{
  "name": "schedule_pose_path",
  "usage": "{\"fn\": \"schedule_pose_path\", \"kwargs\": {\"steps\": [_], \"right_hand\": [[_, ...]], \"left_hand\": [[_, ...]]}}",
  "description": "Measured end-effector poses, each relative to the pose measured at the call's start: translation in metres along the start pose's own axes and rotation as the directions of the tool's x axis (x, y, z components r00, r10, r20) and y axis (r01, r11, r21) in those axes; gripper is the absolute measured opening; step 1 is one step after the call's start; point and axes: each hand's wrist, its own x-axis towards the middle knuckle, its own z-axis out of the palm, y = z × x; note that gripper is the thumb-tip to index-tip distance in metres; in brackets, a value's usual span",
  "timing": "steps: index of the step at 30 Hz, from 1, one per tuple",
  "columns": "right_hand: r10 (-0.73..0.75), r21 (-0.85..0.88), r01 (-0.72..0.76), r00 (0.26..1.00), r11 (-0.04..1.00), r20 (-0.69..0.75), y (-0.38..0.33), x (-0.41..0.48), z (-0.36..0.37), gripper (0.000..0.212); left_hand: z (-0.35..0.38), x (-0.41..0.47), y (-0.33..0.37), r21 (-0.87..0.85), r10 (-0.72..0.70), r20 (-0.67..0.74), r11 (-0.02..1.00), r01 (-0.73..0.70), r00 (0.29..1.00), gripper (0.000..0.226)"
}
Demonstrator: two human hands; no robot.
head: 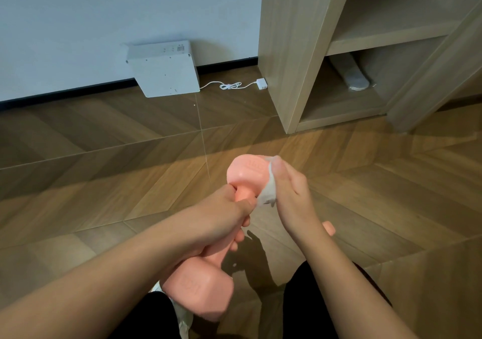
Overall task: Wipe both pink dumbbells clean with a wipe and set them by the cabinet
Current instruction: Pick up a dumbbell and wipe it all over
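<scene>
Hiding the second dumbbell (329, 228), right hand (292, 195) pinches wipe (268, 195); left hand (229, 213) seemingly grips handle.

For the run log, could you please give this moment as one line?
left hand: grips dumbbell handle | right hand: wipe on far head | second dumbbell: floor

The dumbbell (245, 175) looks smooth, matt pink, like a rubbery coating. The wipe (268, 195) against it is thin, soft white cloth or paper. The floor (104, 182) is glossy wood-grain; the cabinet (292, 51) beyond is matt pale wood.
</scene>
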Motion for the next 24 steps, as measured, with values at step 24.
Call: {"fn": "schedule_pose_path", "kwargs": {"steps": [24], "right_hand": [[0.06, -0.308, -0.065, 0.998, 0.949, -0.026, 0.003, 0.004, 0.005, 0.052]], "left_hand": [[-0.004, 0.007, -0.01, 0.735, 0.278, -0.193, 0.677, -0.049, 0.941, 0.02]]}}
